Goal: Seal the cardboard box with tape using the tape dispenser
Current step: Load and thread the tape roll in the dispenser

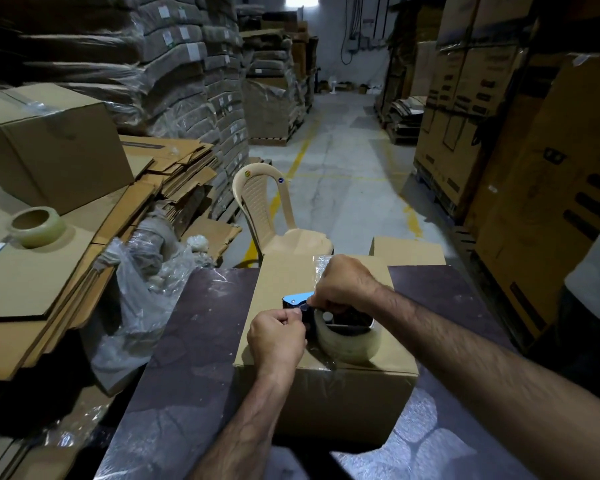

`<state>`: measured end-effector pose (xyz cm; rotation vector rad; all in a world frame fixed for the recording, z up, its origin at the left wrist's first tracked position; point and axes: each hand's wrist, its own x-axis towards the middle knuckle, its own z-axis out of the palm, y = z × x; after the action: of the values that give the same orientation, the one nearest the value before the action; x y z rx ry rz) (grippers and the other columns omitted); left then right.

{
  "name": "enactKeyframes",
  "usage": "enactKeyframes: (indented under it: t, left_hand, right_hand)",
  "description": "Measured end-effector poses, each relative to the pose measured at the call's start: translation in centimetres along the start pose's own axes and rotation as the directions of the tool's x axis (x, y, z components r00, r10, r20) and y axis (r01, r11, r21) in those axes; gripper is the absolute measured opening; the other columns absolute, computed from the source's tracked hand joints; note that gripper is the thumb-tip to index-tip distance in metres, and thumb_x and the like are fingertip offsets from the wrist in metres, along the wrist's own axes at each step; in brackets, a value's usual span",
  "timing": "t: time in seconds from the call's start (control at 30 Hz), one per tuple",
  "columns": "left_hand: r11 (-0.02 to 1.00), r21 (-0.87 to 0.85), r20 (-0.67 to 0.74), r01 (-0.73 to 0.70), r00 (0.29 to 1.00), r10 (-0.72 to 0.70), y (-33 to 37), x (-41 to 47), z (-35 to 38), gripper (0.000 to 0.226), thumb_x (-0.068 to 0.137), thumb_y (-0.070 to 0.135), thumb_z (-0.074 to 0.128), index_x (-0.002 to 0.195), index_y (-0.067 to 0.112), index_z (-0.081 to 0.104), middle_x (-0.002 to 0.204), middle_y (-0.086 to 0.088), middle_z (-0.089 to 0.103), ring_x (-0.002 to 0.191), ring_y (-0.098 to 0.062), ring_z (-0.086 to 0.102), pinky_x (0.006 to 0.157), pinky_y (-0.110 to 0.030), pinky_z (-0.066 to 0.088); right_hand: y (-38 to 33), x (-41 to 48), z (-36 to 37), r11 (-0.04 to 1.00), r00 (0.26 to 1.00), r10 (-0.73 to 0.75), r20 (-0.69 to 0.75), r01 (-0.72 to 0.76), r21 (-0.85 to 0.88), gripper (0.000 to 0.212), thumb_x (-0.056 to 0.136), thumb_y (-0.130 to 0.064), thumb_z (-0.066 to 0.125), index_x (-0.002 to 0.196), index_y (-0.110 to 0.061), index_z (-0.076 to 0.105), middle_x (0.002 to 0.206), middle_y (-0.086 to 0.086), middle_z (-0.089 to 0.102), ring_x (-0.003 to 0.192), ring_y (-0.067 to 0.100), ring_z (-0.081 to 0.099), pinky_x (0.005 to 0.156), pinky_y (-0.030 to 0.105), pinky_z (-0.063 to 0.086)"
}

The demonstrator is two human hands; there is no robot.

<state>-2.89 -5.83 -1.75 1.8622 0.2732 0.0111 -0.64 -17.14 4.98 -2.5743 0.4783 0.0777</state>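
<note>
Currently the cardboard box (326, 403) sits closed on the dark table (194, 341), centre of view. The tape dispenser (297, 299), with a blue plate, rests on the box top, its tape roll (347, 344) toward the near edge. The right hand (343, 285) is curled around the dispenser from above. The left hand (278, 336) pinches at the dispenser's left side, thumb against forefinger; tape end or frame, cannot tell. A spare tape roll (37, 226) lies on flattened cardboard at left.
</note>
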Motion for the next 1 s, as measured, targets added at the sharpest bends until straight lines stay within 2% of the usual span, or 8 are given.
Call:
enactKeyframes:
  t: [0.07, 0.17, 0.4, 0.63, 0.73, 0.8, 0.9, 1.0]
  left_hand:
    - [0.997, -0.039, 0.044, 0.066, 0.997, -0.064, 0.2, 0.3, -0.2, 0.020, 0.088, 0.022, 0.065, 0.069, 0.021, 0.070, 0.067, -0.001, 0.072, 0.057, -0.019, 0.067, 0.060, -0.031, 0.058]
    - [0.978, -0.123, 0.131, 0.168, 0.980, -0.152, 0.4, 0.6, -0.5, 0.023, 0.089, 0.019, 0.064, 0.068, 0.012, 0.071, 0.062, -0.004, 0.070, 0.054, -0.018, 0.061, 0.056, -0.027, 0.049]
    - [0.995, 0.046, 0.076, 0.090, 0.993, -0.093, 0.5, 0.5, -0.6, 0.036, 0.086, 0.019, 0.064, 0.050, 0.016, 0.061, 0.048, 0.001, 0.057, 0.046, -0.017, 0.052, 0.046, -0.020, 0.036]
    - [0.925, 0.356, -0.015, -0.131, 0.989, 0.145, 0.8, -0.7, -0.8, 0.021, 0.091, 0.025, 0.060, 0.074, 0.015, 0.069, 0.069, 0.004, 0.061, 0.056, -0.004, 0.047, 0.042, -0.020, 0.028]
    - [0.905, 0.367, -0.022, -0.214, 0.971, 0.238, 0.3, -0.3, -0.7, 0.018, 0.092, 0.024, 0.059, 0.077, 0.016, 0.065, 0.076, 0.002, 0.064, 0.067, -0.009, 0.056, 0.050, -0.024, 0.042]
    - [0.870, 0.404, 0.011, -0.282, 0.953, 0.303, 0.0, -0.1, -0.7, 0.015, 0.093, 0.024, 0.056, 0.083, 0.016, 0.064, 0.082, 0.002, 0.063, 0.073, -0.011, 0.058, 0.056, -0.025, 0.044]
    - [0.837, 0.432, 0.053, -0.337, 0.935, 0.349, -0.4, 0.2, -0.9, 0.008, 0.093, 0.024, 0.056, 0.089, 0.019, 0.062, 0.085, 0.004, 0.061, 0.076, -0.010, 0.057, 0.058, -0.025, 0.045]
    - [0.821, 0.429, 0.086, -0.376, 0.922, 0.378, -0.8, 0.8, -1.2, 0.010, 0.093, 0.027, 0.056, 0.090, 0.021, 0.062, 0.086, 0.005, 0.063, 0.077, -0.008, 0.058, 0.059, -0.024, 0.048]
  right_hand:
    - [-0.1, -0.1, 0.1, 0.993, 0.997, -0.072, -0.038, 0.068, -0.094, 0.024, 0.069, -0.027, 0.079, 0.071, -0.011, 0.061, 0.066, 0.002, 0.060, 0.063, 0.020, 0.059, 0.044, 0.022, 0.034]
    - [0.2, 0.0, 0.3, 0.968, 0.978, -0.201, -0.047, 0.191, -0.160, 0.021, 0.072, -0.024, 0.077, 0.077, -0.005, 0.070, 0.077, 0.006, 0.069, 0.073, 0.022, 0.063, 0.055, 0.025, 0.044]
    - [0.5, -0.3, 1.5, 0.867, 0.912, -0.403, -0.083, 0.351, -0.354, 0.006, 0.077, -0.009, 0.066, 0.082, -0.007, 0.065, 0.090, 0.012, 0.064, 0.086, 0.029, 0.061, 0.071, 0.038, 0.053]
    - [0.1, -0.5, 0.2, 0.890, 0.922, -0.387, -0.031, 0.364, -0.276, 0.004, 0.078, -0.008, 0.069, 0.081, -0.007, 0.072, 0.087, 0.011, 0.072, 0.083, 0.026, 0.065, 0.065, 0.028, 0.049]
    - [0.9, -1.3, -0.9, 0.897, 0.918, -0.396, -0.029, 0.379, -0.225, 0.013, 0.078, -0.007, 0.067, 0.088, -0.010, 0.075, 0.089, 0.006, 0.072, 0.089, 0.023, 0.064, 0.067, 0.024, 0.043]
    - [2.0, -2.3, -0.2, 0.877, 0.892, -0.439, -0.105, 0.401, -0.265, 0.021, 0.083, -0.030, 0.066, 0.090, -0.011, 0.071, 0.088, 0.004, 0.061, 0.092, 0.024, 0.058, 0.068, 0.028, 0.040]
    - [3.0, -3.4, 1.0, 0.835, 0.873, -0.483, -0.068, 0.435, -0.336, 0.060, 0.075, -0.066, 0.060, 0.111, -0.018, 0.054, 0.110, 0.001, 0.045, 0.103, 0.019, 0.040, 0.082, 0.037, 0.036]
    - [2.9, -3.1, 0.5, 0.794, 0.870, -0.493, 0.010, 0.455, -0.404, 0.082, 0.072, -0.062, 0.066, 0.133, -0.018, 0.034, 0.132, 0.003, 0.041, 0.119, 0.022, 0.037, 0.097, 0.044, 0.032]
